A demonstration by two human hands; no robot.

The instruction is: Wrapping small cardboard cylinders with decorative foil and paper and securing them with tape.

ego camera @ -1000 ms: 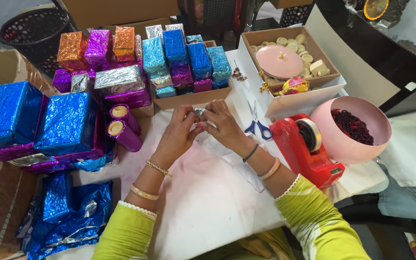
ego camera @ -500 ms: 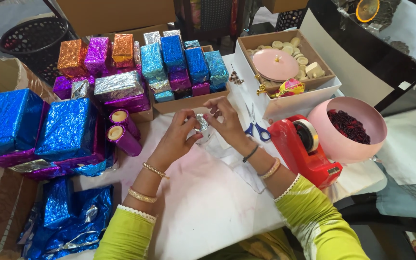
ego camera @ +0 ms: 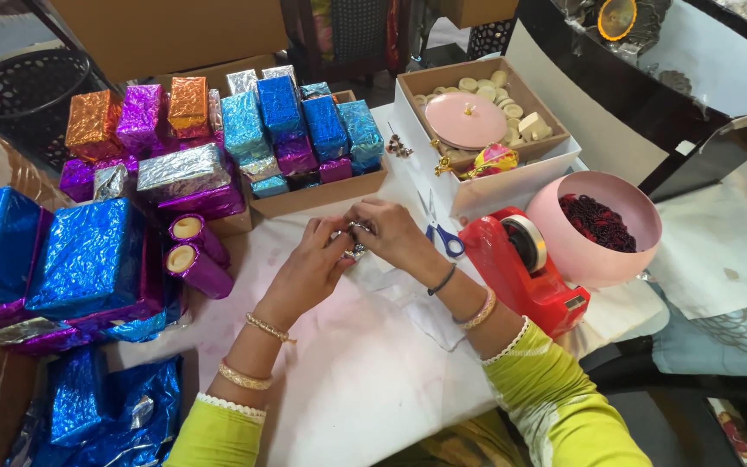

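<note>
My left hand (ego camera: 311, 262) and my right hand (ego camera: 391, 232) meet over the white table (ego camera: 365, 380), both pinching a small silvery object (ego camera: 354, 240) between the fingertips. Most of that object is hidden by my fingers. Clear plastic wrapping (ego camera: 425, 303) lies on the table under my right wrist. Blue-handled scissors (ego camera: 445, 238) lie just beyond my right hand. Both wrists wear gold bangles and the sleeves are lime green.
A red tape dispenser (ego camera: 529, 268) and a pink bowl of dark red beads (ego camera: 594, 227) stand to the right. A white box with a pink lid (ego camera: 486, 130) is behind them. Foil-wrapped boxes in blue, purple and orange (ego camera: 218, 138) fill the left and back. Two purple-wrapped tubes (ego camera: 194, 255) lie left.
My hands stay together on the small silvery object with only slight finger movement. The view has shifted a little downward.
</note>
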